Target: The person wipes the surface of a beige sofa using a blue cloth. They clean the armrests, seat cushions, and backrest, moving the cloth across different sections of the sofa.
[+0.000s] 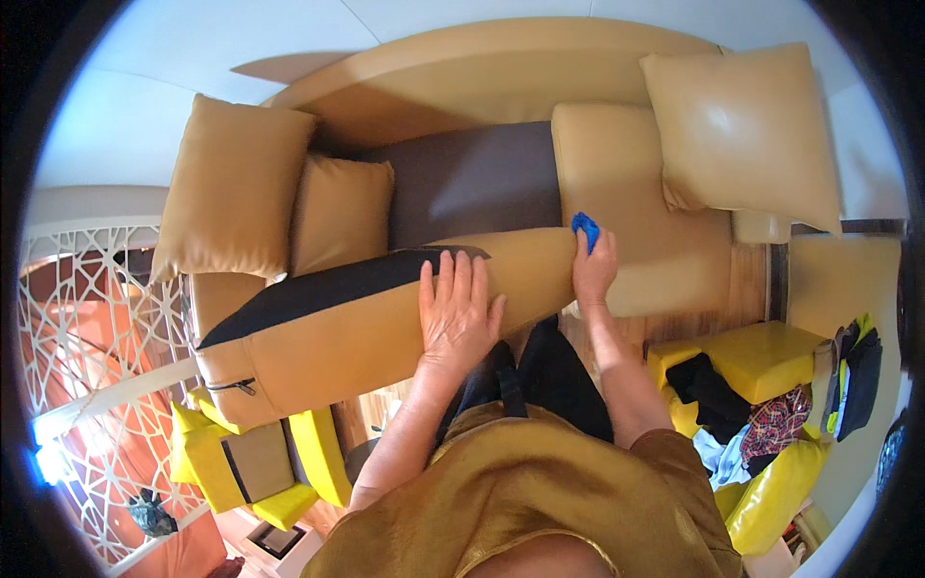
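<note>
A long tan sofa seat cushion (pixel 347 347) with a black fabric underside (pixel 311 292) and a zipper at its left end stands tilted on edge across the sofa front. My left hand (pixel 459 311) lies flat on it, fingers apart, fingertips over the border of tan and black. At the cushion's right end, my right hand (pixel 594 267) grips a crumpled blue cloth (pixel 585 230). Behind the cushion shows the dark brown sofa base (pixel 477 180). A second tan seat cushion (pixel 643 195) lies to its right.
Tan pillows stand at the left (pixel 235 188) and right (pixel 744 134) against the tan backrest (pixel 506 65). Behind me are yellow armchairs, one (pixel 769 361) at the right heaped with clothes (pixel 777 426), one (pixel 209 462) at the left. A white lattice partition (pixel 94 339) stands far left.
</note>
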`<act>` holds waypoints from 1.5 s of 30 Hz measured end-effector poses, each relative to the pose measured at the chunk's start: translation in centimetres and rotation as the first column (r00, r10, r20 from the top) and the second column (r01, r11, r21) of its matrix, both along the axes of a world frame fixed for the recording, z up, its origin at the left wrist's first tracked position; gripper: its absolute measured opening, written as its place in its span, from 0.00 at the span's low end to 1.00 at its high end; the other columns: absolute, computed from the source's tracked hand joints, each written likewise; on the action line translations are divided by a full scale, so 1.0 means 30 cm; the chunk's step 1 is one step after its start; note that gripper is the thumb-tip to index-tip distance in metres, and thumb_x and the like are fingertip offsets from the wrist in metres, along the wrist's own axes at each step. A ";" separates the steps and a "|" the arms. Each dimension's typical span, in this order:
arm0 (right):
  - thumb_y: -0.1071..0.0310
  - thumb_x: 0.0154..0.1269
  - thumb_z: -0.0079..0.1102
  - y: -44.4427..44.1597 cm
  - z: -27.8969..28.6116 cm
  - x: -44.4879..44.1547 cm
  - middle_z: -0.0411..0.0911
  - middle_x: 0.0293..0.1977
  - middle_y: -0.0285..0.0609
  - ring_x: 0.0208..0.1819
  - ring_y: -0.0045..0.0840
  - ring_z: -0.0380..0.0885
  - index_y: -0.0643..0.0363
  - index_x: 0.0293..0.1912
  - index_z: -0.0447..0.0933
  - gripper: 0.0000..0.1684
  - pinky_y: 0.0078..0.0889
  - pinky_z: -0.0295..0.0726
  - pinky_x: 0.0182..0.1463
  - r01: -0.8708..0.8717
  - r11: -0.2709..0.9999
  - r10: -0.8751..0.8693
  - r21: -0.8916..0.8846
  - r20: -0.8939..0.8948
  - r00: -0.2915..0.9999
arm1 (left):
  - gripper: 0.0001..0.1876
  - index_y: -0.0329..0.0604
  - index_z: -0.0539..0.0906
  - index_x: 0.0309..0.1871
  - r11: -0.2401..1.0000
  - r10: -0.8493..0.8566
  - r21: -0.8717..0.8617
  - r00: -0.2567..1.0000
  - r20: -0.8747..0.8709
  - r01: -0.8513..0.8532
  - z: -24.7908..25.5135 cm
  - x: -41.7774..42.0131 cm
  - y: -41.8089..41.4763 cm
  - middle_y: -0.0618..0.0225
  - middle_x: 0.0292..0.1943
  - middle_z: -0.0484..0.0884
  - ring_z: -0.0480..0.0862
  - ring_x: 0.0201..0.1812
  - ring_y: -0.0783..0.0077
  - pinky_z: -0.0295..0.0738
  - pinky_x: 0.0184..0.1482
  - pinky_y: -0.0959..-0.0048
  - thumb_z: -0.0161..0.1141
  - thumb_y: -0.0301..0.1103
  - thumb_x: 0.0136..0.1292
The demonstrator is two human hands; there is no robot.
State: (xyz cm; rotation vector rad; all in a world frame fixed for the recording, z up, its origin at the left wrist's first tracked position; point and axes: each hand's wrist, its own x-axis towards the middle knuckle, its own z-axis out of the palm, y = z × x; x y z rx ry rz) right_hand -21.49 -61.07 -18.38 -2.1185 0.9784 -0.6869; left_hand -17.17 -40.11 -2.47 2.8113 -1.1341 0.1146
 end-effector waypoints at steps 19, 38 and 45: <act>0.66 0.71 0.60 0.052 0.047 0.134 0.73 0.44 0.53 0.46 0.52 0.76 0.61 0.51 0.74 0.13 0.52 0.77 0.48 0.079 0.997 -0.079 0.021 0.010 0.997 | 0.26 0.38 0.79 0.61 0.994 0.023 0.107 0.999 0.036 -0.027 0.011 0.274 -0.152 0.54 0.58 0.81 0.76 0.64 0.50 0.59 0.72 0.45 0.61 0.46 0.67; 0.51 0.72 0.57 -0.074 -0.011 0.210 0.78 0.51 0.59 0.49 0.54 0.79 0.64 0.53 0.75 0.25 0.57 0.79 0.51 0.166 0.950 -0.055 0.264 -0.381 0.923 | 0.43 0.42 0.73 0.69 0.989 -0.047 0.139 0.999 -0.003 0.047 0.028 0.244 -0.119 0.47 0.65 0.75 0.70 0.70 0.45 0.53 0.75 0.43 0.70 0.59 0.54; 0.58 0.73 0.58 0.139 0.094 0.068 0.74 0.42 0.55 0.44 0.55 0.78 0.63 0.47 0.73 0.17 0.53 0.79 0.45 0.044 0.999 -0.042 0.028 -0.091 0.995 | 0.45 0.41 0.72 0.70 0.986 -0.024 0.166 0.998 -0.052 0.032 0.017 0.195 -0.090 0.46 0.68 0.73 0.69 0.71 0.45 0.52 0.75 0.43 0.70 0.59 0.54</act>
